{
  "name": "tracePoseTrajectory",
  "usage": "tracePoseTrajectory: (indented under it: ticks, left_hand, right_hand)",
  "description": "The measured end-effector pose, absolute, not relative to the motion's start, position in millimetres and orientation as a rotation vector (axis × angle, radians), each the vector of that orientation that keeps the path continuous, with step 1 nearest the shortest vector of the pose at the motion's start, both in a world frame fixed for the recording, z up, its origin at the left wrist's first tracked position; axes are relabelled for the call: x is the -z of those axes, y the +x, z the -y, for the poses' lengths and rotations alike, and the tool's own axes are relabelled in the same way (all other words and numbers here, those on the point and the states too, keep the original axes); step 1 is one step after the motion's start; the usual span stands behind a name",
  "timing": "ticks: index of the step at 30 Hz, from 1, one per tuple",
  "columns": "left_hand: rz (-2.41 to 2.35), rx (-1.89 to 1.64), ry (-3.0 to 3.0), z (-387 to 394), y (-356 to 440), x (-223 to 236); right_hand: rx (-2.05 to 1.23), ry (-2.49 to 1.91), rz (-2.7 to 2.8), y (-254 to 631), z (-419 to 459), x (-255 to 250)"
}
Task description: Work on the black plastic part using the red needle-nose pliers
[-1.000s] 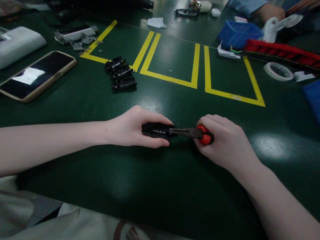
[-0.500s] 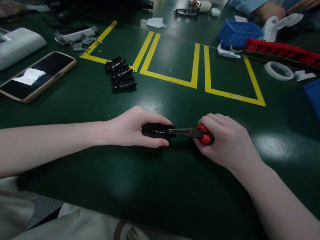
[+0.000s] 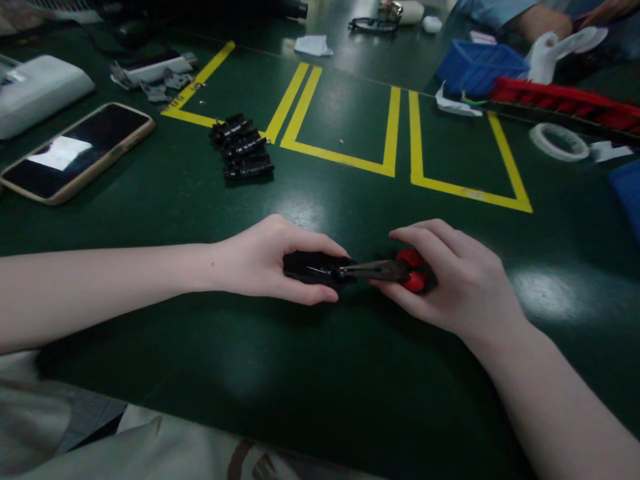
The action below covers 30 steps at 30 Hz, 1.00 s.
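Low over the green table, my left hand grips a black plastic part between thumb and fingers. Red-handled long-nose pliers reach in from the right, their tips at the right end of that part. My right hand is around the plier handles, with the index finger and thumb stretched forward alongside them. Whether the jaws pinch something small at the tips is too fine to tell. Further up the table, several similar black parts lie side by side.
A phone lies at the left, near a white device. Yellow tape marks out areas across the table. Toward the back right are a blue bin, a red rack, a tape roll and another person's hand.
My right hand has loosened, its index finger and thumb extending forward from a tight fist. The plier handles have shifted slightly right and down. My left hand keeps its hold.
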State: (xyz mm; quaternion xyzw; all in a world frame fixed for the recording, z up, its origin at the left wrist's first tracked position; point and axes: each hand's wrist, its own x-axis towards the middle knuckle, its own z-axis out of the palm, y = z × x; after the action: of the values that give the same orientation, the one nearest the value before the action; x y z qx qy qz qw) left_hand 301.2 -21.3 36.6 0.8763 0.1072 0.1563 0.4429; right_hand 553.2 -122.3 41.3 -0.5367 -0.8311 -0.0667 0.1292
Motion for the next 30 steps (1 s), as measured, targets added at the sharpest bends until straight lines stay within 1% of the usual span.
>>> tracePoseTrajectory:
  ticks: [5,11,18,25,30]
  left_hand:
    - [-0.279,-0.390,2.189,20.3,300.5,-35.8]
    - [-0.307,-0.359,2.170,19.2,301.1,-35.5]
    - [-0.309,-0.369,2.194,20.7,301.2,-35.0]
    - [-0.303,-0.338,2.232,20.2,301.9,-34.7]
    - [-0.299,-0.319,2.209,20.7,302.1,-34.6]
  right_hand:
    - [0.203,-1.456,2.400,557.2,123.5,-38.8]
    - [0.137,-1.510,2.305,554.4,125.7,-35.9]
    - [0.184,-1.557,2.295,550.6,124.0,-38.3]
    - [0.234,-1.513,2.277,552.9,121.5,-41.5]
    - [0.198,-1.576,2.265,554.2,123.7,-43.1]
